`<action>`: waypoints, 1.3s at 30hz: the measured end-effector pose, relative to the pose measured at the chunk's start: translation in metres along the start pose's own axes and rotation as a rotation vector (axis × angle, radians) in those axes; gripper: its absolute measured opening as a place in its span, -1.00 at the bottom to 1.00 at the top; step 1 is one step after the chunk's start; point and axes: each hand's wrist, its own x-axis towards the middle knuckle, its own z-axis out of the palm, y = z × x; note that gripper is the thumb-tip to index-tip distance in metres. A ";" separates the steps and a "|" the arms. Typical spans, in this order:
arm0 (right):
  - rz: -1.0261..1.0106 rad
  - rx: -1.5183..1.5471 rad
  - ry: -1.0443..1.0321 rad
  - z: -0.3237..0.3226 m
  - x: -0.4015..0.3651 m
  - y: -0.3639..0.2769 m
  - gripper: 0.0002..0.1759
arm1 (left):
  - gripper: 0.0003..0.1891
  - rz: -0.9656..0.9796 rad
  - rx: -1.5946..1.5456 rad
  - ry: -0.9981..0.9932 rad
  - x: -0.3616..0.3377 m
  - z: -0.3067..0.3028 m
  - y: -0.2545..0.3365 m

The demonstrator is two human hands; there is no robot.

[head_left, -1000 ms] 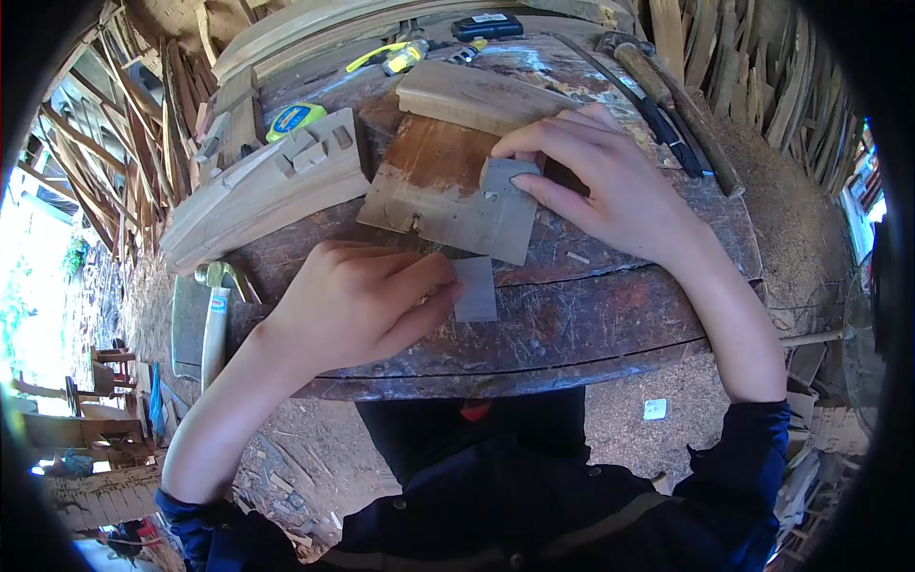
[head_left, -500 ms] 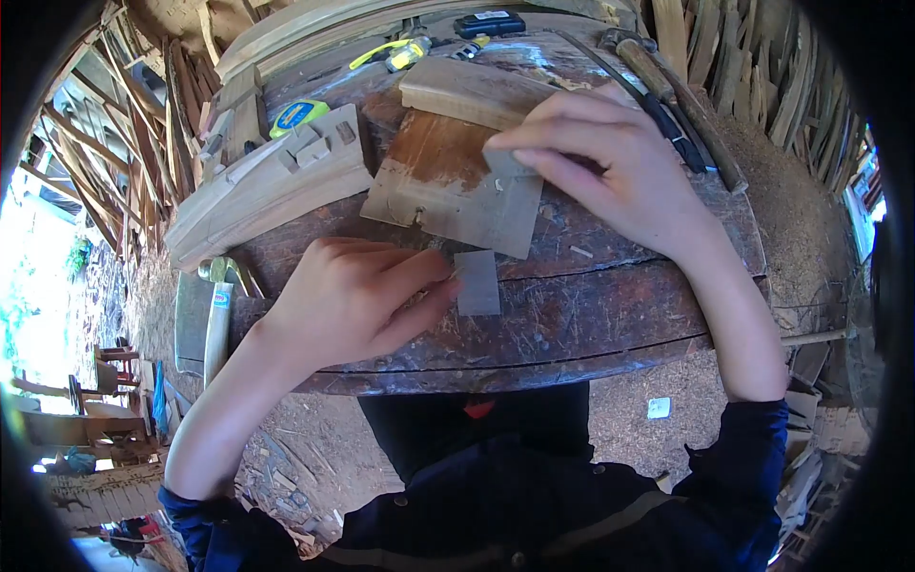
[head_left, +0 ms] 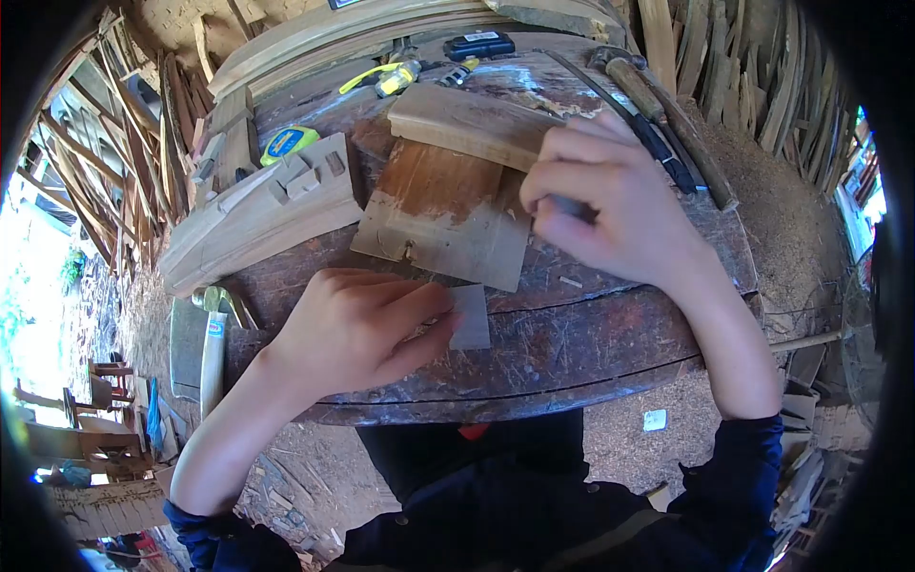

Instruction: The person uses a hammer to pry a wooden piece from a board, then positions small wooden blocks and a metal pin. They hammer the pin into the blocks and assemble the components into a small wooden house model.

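My left hand (head_left: 357, 329) is closed in a pinch at the left edge of a small, flat grey rectangular sheet (head_left: 472, 319), low over the table front. My right hand (head_left: 615, 205) has its fingers curled around a small dark grey flat piece (head_left: 572, 207), mostly hidden between thumb and fingers. Between the hands lies a thin board (head_left: 448, 250), its upper part stained brown and its lower part pale, with a small notch near the front edge. A thick wooden block (head_left: 467, 122) rests at the board's back edge.
On the left, a wooden beam (head_left: 257, 224) carries small wood pieces and a yellow tape measure (head_left: 289, 143). A hammer (head_left: 213, 343) lies at the left front edge. Behind are yellow-handled tools (head_left: 391, 78) and a black case (head_left: 478, 44). Long-handled tools (head_left: 658, 114) lie back right.
My right hand has drawn off the thin board to the right, fingers curling further around the grey piece. My left hand now overlaps more of the small sheet. The whole view has shifted slightly.
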 end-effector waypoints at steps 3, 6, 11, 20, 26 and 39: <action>0.037 0.044 0.022 0.002 0.001 0.005 -0.89 | -0.84 -0.005 -0.006 -0.002 -0.002 0.001 -0.004; 0.081 0.106 0.021 0.010 0.000 0.004 -0.83 | -0.84 -0.002 0.015 0.001 -0.001 0.000 -0.005; 0.093 0.181 0.014 0.018 -0.002 0.003 -0.76 | -0.85 -0.065 0.025 -0.005 -0.007 -0.009 -0.006; 0.085 0.321 -0.034 0.019 -0.003 -0.007 -0.83 | -0.90 -0.194 -0.013 -0.014 -0.026 -0.016 -0.009; 0.054 0.459 -0.321 0.010 -0.003 -0.018 -0.82 | -0.93 -0.317 -0.157 -0.033 -0.033 -0.022 -0.011; 0.067 0.486 -0.256 0.019 -0.008 -0.020 -0.59 | -0.94 -0.522 -0.146 0.002 -0.029 -0.036 0.004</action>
